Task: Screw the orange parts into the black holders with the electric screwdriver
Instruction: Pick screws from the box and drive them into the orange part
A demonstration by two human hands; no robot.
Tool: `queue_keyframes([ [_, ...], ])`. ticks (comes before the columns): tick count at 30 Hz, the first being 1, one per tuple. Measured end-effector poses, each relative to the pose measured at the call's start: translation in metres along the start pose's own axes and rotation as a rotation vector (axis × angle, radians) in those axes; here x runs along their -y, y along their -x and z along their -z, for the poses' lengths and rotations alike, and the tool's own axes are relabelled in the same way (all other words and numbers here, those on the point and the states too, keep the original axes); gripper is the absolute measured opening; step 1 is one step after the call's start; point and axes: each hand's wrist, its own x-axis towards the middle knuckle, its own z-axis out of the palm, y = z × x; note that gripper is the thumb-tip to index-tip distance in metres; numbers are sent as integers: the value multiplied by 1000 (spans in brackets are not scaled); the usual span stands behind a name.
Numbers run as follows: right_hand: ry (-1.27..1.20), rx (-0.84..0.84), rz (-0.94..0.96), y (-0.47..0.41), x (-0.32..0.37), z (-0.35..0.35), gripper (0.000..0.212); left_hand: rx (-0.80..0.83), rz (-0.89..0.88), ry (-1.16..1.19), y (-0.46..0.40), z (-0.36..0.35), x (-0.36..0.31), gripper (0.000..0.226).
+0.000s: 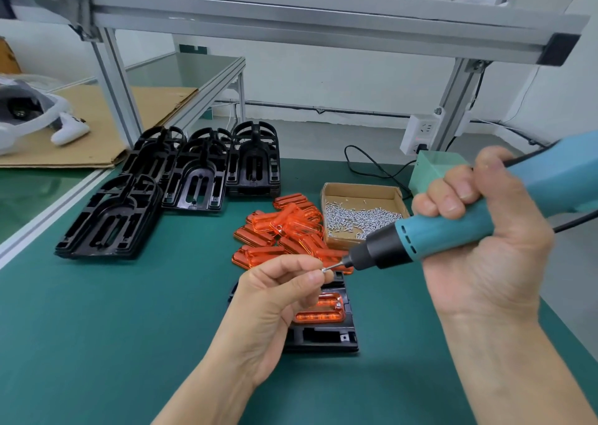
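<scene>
Two hands work above our green table — the right hand grips the teal electric screwdriver, the left hand pinches a small silver screw at its bit, above the black plastic holder carrying a translucent orange part.

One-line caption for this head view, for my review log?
Left hand pinches a screw onto the bit of the electric screwdriver gripped by the right hand, above an orange part seated in a black holder.

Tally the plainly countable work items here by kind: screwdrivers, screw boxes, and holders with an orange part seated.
Electric screwdriver: 1
Cardboard screw box: 1
Black holder with an orange part seated: 1
Total: 3
</scene>
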Motion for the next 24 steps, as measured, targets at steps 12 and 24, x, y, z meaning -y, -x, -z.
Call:
queue_keyframes([
  [12,19,71,10,2,-3,0,15,-37,-56,-15,4,-1,1,14],
  [24,-7,8,51,10,-11,4,21,-36,-194,-206,4,6,6,19],
])
